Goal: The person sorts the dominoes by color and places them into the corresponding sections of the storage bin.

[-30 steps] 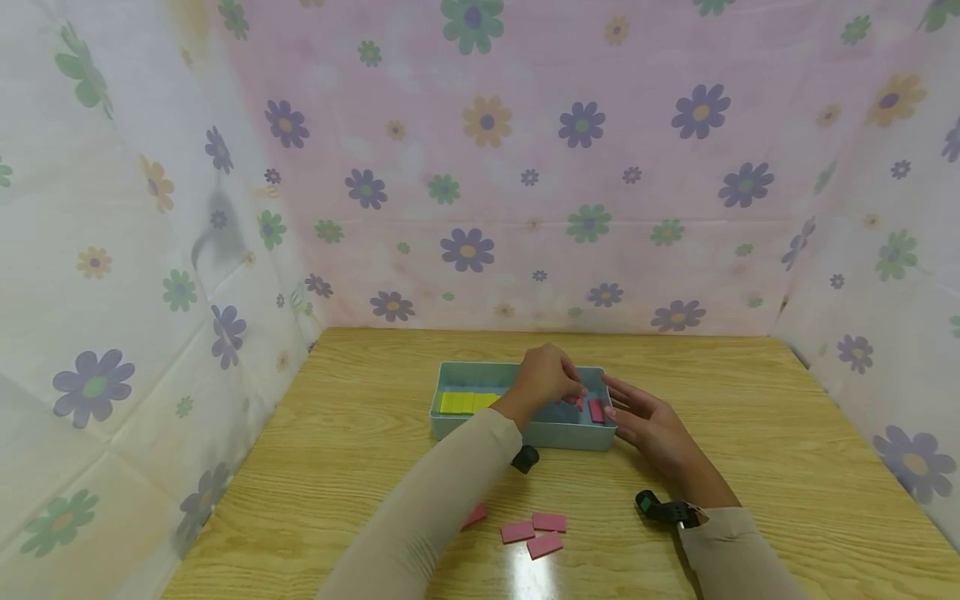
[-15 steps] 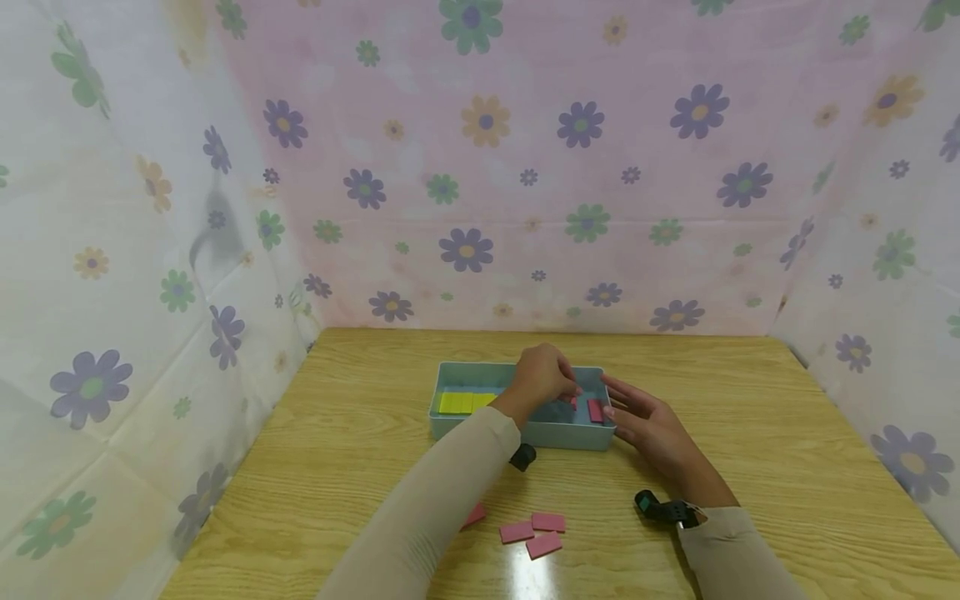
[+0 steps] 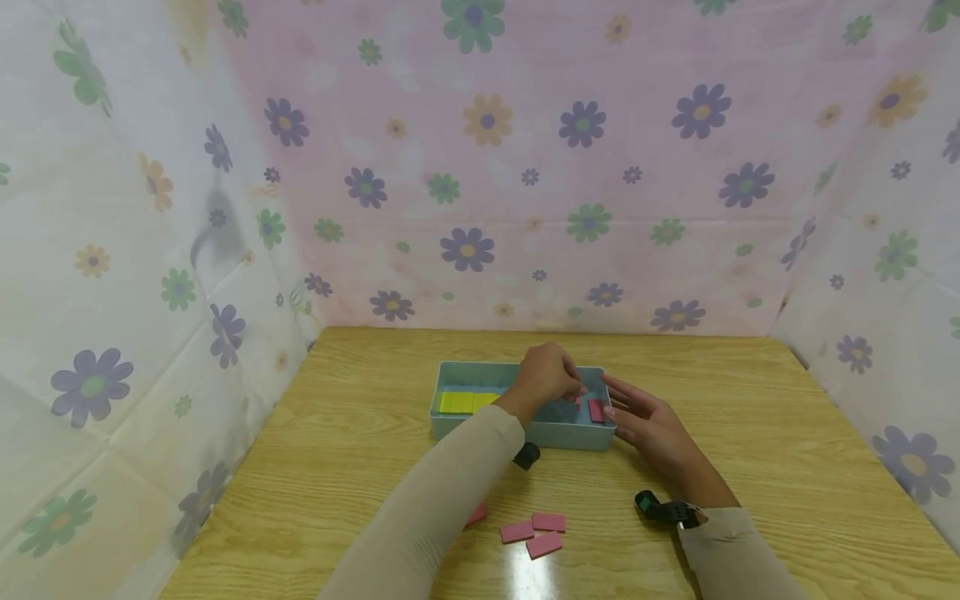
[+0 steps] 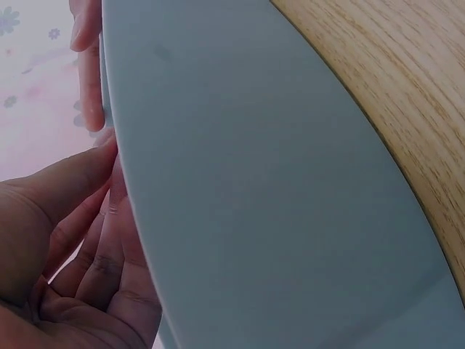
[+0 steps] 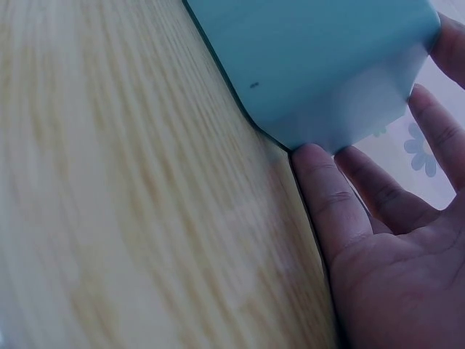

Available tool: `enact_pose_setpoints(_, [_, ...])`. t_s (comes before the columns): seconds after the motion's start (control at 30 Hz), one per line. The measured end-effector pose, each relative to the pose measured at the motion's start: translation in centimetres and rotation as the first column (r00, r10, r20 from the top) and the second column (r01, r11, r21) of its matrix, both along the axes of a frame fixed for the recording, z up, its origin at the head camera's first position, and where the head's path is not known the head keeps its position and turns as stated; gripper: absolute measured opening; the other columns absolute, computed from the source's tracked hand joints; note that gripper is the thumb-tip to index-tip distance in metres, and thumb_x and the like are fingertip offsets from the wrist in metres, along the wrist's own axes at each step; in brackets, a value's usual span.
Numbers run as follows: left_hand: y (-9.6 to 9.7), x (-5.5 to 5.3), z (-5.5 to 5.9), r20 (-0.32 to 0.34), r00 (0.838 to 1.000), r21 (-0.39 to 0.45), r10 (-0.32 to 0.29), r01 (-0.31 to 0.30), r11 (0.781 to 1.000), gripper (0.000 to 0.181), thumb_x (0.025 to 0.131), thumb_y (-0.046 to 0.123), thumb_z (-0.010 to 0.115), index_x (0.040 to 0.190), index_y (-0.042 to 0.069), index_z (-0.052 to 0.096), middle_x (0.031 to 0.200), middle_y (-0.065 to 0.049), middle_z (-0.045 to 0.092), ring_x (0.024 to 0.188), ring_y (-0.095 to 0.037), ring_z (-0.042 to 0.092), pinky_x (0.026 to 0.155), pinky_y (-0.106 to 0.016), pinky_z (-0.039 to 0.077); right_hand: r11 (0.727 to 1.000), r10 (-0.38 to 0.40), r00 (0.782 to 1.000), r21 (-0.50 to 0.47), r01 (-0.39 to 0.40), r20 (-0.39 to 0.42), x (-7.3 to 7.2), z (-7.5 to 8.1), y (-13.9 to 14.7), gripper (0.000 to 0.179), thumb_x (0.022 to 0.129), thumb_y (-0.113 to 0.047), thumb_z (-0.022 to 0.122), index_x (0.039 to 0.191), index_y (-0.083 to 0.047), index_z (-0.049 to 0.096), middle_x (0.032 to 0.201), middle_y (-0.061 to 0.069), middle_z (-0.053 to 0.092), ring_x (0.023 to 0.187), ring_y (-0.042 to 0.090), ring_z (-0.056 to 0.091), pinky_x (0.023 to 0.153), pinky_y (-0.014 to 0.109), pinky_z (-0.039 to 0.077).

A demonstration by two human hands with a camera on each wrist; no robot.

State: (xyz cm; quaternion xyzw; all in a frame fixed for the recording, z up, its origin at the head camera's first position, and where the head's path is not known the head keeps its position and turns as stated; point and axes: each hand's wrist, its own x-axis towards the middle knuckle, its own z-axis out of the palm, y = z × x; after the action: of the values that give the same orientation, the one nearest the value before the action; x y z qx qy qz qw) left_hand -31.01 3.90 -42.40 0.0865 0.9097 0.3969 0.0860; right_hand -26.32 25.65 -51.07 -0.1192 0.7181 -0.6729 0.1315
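My left hand point(image 3: 546, 377) reaches over the light blue box point(image 3: 570, 435) and pinches a small pink tile point(image 3: 577, 402) inside it, mostly hidden by the fingers. Another pink tile point(image 3: 596, 411) lies inside by the right end. Yellow tiles point(image 3: 465, 402) sit in a row at the box's left end. In the left wrist view the box wall point(image 4: 254, 174) hides the left fingertips and what they pinch. My right hand point(image 3: 658, 429) rests its extended fingers against the box's right end; the right wrist view shows fingertips point(image 5: 314, 156) touching that wall.
Several pink tiles point(image 3: 545, 545) lie on the wooden table point(image 3: 360, 433) in front of the box, one partly hidden by the left sleeve point(image 3: 435, 508). Flower-patterned cloth point(image 3: 525, 208) stands behind and at both sides of the table.
The left hand shifts slightly left, then back right inside the box, with the pink tile at its fingertips. The right hand and the box stay in place.
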Motion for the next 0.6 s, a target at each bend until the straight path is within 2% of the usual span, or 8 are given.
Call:
enact_pose_setpoints(0.2, [-0.03,0.17,0.14,-0.006,1.0,0.002,-0.019,0.019,1.0,0.011,0.084,0.016,0.088,0.076,0.013,0.081,0.07,-0.003,0.077,0.072,-0.02,0.077,0.054,-0.024,0.054,1.0,0.0,1.0,0.007,0.0,-0.006,0.06,0.04,-0.01,0.066,0.105,-0.03,0.063,0.164,-0.027,0.033,0.169,0.014,0.028,0.151,0.036,0.037,0.104,0.03,0.054])
enact_pose_setpoints(0.27, [-0.08,0.17,0.16,-0.016,1.0,-0.008,-0.027,0.026,1.0,0.012,0.087,0.017,0.085,0.077,0.012,0.082,0.073,-0.005,0.078,0.071,-0.02,0.077,0.053,-0.024,0.052,1.0,0.0,1.0,0.004,0.0,-0.005,0.06,0.04,0.0,0.066,0.105,-0.03,0.063,0.164,-0.027,0.033,0.169,0.014,0.028,0.15,0.033,0.039,0.104,0.029,0.054])
enact_pose_setpoints(0.37, [-0.14,0.11,0.05,-0.006,1.0,-0.055,-0.028,0.027,0.998,0.024,0.094,0.026,0.079,0.079,0.008,0.082,0.076,-0.006,0.078,0.068,-0.019,0.074,0.051,-0.025,0.048,1.0,0.003,1.0,-0.009,-0.003,-0.007,0.04,0.01,0.02,0.067,0.105,-0.028,0.063,0.164,-0.025,0.032,0.17,0.015,0.027,0.148,0.029,0.042,0.102,0.028,0.054])
enact_pose_setpoints(0.5, [-0.14,0.14,-0.22,0.094,0.996,-0.052,0.008,-0.003,0.999,0.041,0.1,0.042,0.068,0.091,0.003,0.078,0.079,-0.008,0.075,0.069,-0.022,0.071,0.059,-0.033,0.053,0.999,0.013,1.0,-0.033,-0.014,-0.01,-0.01,-0.06,0.01,0.067,0.106,-0.025,0.062,0.165,-0.023,0.031,0.17,0.017,0.026,0.147,0.026,0.044,0.101,0.026,0.055])
enact_pose_setpoints(0.6, [-0.06,0.31,-0.3,0.202,0.979,0.062,0.027,-0.04,0.997,0.047,0.103,0.047,0.061,0.104,0.001,0.073,0.085,-0.012,0.074,0.075,-0.027,0.073,0.07,-0.04,0.061,0.999,0.02,1.0,-0.042,-0.02,-0.015,-0.06,-0.1,0.03,0.067,0.106,-0.024,0.061,0.165,-0.021,0.03,0.17,0.018,0.024,0.148,0.027,0.043,0.1,0.025,0.055])
